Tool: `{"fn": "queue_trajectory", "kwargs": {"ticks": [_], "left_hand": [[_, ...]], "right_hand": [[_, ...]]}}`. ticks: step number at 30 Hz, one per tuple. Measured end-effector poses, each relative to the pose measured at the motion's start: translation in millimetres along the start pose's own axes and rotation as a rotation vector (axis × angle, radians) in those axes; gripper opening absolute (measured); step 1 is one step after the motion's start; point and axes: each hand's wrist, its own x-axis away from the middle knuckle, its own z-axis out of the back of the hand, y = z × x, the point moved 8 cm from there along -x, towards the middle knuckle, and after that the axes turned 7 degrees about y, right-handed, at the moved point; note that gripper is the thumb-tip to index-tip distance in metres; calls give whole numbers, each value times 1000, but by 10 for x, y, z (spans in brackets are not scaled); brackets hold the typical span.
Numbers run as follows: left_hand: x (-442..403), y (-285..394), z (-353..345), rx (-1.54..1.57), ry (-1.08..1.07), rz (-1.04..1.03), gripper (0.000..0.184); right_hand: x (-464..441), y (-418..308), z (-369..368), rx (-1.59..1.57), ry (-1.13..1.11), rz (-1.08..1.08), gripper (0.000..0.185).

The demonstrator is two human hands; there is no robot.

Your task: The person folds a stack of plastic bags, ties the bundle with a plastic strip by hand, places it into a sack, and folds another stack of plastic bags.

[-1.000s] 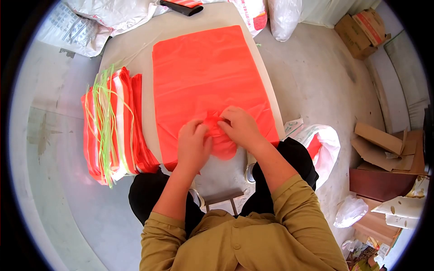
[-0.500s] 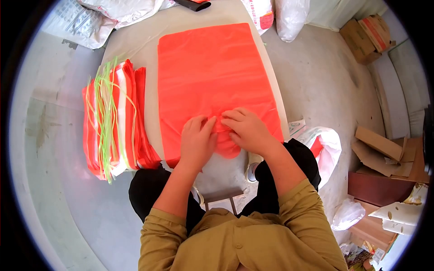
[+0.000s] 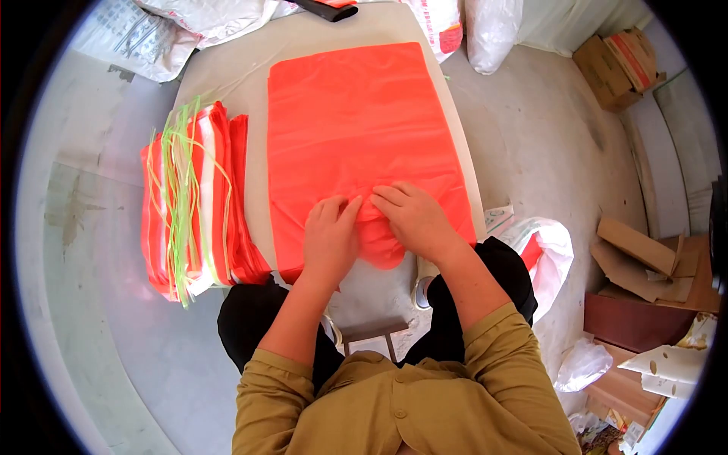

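A flat, rectangular pile of thin red plastic bags or sheets (image 3: pixel 356 114) lies on the table before me. At its near edge my left hand (image 3: pixel 331 231) presses bent fingers into the plastic, with thumb and fingertips closed on it. My right hand (image 3: pixel 413 220) pinches the same gathered edge just to the right, its fingers curled. Between the hands, a rounded red flap (image 3: pixel 379 250) hangs over the table's front edge. The fingertips are partly hidden by folds. Left of the pile sits a stack of folded red and white plastic (image 3: pixel 236 182), with green strips (image 3: pixel 178 205) draped across it.
The beige table (image 3: pixel 254 91) ends close to my knees. White sacks (image 3: pixel 216 19) and a black tube-like object (image 3: pixel 327 9) are at the far edge. On the right are a white bag with red inside (image 3: pixel 557 254), an opened cardboard box (image 3: pixel 637 258) and another carton (image 3: pixel 607 72).
My right hand's fingers have drawn slightly closer together on the red plastic, and the flap's folds have shifted a little. My left hand stays almost in place. The view has tilted slightly.
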Motion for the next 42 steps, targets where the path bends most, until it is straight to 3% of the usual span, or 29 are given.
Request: {"fn": "queue_trajectory", "kwargs": {"ticks": [12,15,24,27,31,32,35,42], "left_hand": [[53,-452,319,-245,59,149,47],[110,-618,459,-178,67,210,52],[336,-851,723,193,69,497,56],[518,-962,710,509,69,775,61],[706,-1077,650,1035,118,1088,53],[702,-1044,648,1226,173,1102,45],[716,-1055,647,1367,107,1095,40],[447,-765,316,1430,2,960,44]], "right_hand": [[-29,93,87,30,51,-110,36],[-25,67,149,23,59,-98,35],[32,75,157,44,0,-144,29],[46,68,147,46,-15,-159,29],[66,66,123,30,-26,-140,30],[68,61,115,26,-37,-133,31],[74,-6,87,54,-105,-62,32],[143,-68,113,54,-85,-5,36]]}}
